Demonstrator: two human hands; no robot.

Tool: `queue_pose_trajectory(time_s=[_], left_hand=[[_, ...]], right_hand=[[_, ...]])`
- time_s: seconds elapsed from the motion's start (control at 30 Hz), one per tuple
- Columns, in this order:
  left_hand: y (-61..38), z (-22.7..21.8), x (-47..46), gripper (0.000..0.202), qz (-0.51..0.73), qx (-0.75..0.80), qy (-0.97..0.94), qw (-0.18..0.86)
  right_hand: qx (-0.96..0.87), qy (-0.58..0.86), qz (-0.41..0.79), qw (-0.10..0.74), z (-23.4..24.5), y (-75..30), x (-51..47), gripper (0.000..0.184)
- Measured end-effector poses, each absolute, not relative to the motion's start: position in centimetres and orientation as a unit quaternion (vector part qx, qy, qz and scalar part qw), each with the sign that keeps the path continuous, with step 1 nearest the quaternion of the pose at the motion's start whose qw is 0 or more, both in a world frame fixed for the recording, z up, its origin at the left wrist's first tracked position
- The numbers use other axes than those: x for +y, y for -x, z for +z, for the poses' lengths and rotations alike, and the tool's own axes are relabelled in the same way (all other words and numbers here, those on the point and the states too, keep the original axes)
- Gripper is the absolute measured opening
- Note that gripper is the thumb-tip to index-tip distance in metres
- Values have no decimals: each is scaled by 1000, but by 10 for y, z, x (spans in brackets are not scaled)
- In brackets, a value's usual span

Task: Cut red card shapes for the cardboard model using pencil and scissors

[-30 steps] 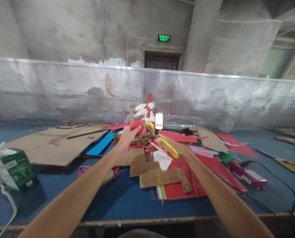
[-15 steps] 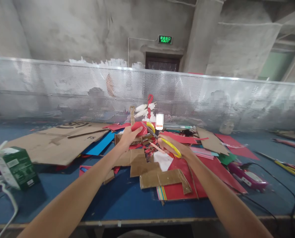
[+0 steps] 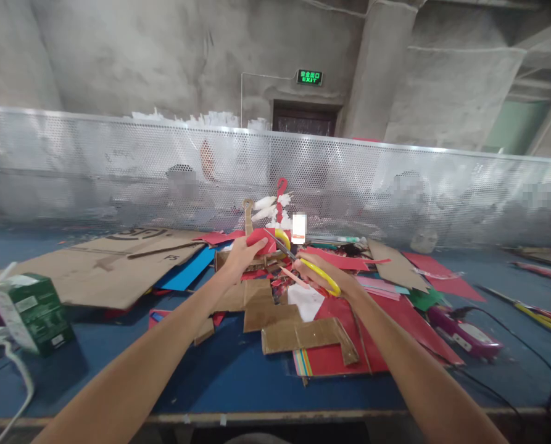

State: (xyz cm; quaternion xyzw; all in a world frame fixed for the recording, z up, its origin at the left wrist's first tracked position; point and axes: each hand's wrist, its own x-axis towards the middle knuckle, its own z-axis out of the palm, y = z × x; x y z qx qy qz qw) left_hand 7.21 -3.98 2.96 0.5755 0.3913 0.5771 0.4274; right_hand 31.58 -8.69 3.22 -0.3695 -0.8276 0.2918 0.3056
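Note:
Between the fingers of my left hand (image 3: 242, 256) is a piece of red paper (image 3: 262, 240), held up over the middle of the table. My right hand (image 3: 324, 271) is closed round the yellow handles of a pair of scissors (image 3: 321, 275). The blades point up and left and meet the edge of the red paper; whether they are parted I cannot make out. A yellow ring (image 3: 282, 240) shows just behind the blades. Below my hands lie cut cardboard pieces (image 3: 279, 314), a white paper scrap (image 3: 305, 301) and a pale pink pencil-like stick (image 3: 294, 275).
A large cardboard sheet (image 3: 94, 265) and a blue sheet (image 3: 187, 269) lie left, with a green box (image 3: 37, 314) nearer. Red sheets (image 3: 395, 327) and a purple device with a cable (image 3: 464, 330) are right. A perforated metal screen (image 3: 349, 185) stands behind a white-and-red ornament (image 3: 279, 203).
Both hands, the red paper and the scissors stay almost in place. The whole view has shifted by a few pixels.

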Motion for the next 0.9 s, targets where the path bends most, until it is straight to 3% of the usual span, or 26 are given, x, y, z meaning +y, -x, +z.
queue_pose_trajectory(time_s=[0.43,0.9], left_hand=[[-72,32,-43,47,580,390,-566,438],[-73,33,-44,35,554,390,-554,484]], right_hand=[[-819,370,304,318,32,-309,-88,50],[-798,385,337,319,46,-299,-105,62]])
